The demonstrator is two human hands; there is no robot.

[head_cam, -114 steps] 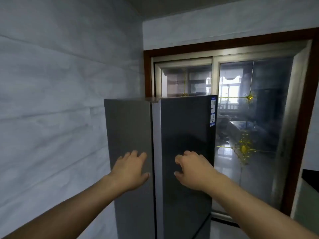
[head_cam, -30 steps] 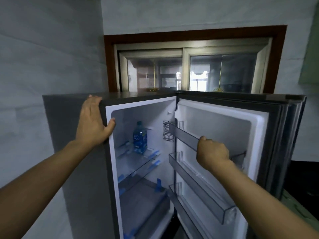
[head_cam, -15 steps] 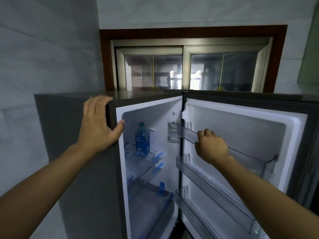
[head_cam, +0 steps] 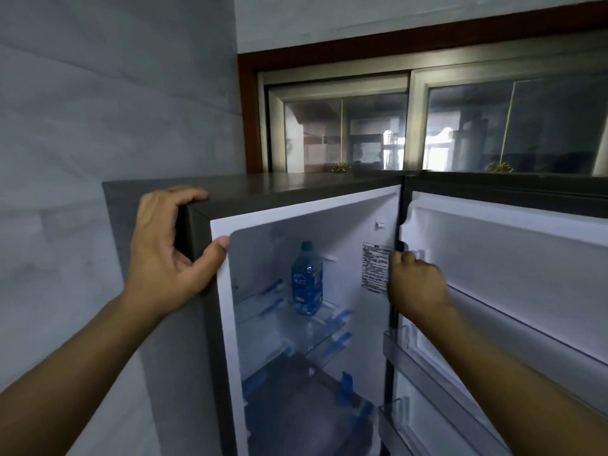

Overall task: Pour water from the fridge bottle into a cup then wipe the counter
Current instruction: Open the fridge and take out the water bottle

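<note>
- The left hand (head_cam: 167,255) was clamped on the top front corner of the fridge (head_cam: 296,194): its fingers (head_cam: 184,194) curled over the grey top edge, and the thumb (head_cam: 219,245) pressed on the white frame of the opening.
- The right hand (head_cam: 417,286) was at the hinge side of the open door (head_cam: 513,258), back toward the camera, fingers curled in. I cannot tell whether it gripped anything, since the fingertips were hidden.
- The two hands were well apart, one on each side of the opening.
- Between them, deep inside the fridge, the bottle (head_cam: 306,281) stood upright on a glass shelf (head_cam: 317,329). It was clear plastic with a blue label and a greenish cap, and neither hand touched it.
- Blue tape strips (head_cam: 342,315) lay along the shelf edges, with more on the dark shelf (head_cam: 296,409) lower down.
- A printed sticker (head_cam: 375,268) sat on the right inner wall, just beside the right hand.
- The door's white inner side faced the camera, and clear door bins (head_cam: 411,362) ran across it below the right forearm.
- Behind the fridge was a window (head_cam: 342,133) with sliding glass panes in a brown wooden frame.
- A pale grey tiled wall (head_cam: 115,93) ran along the left side.
</note>
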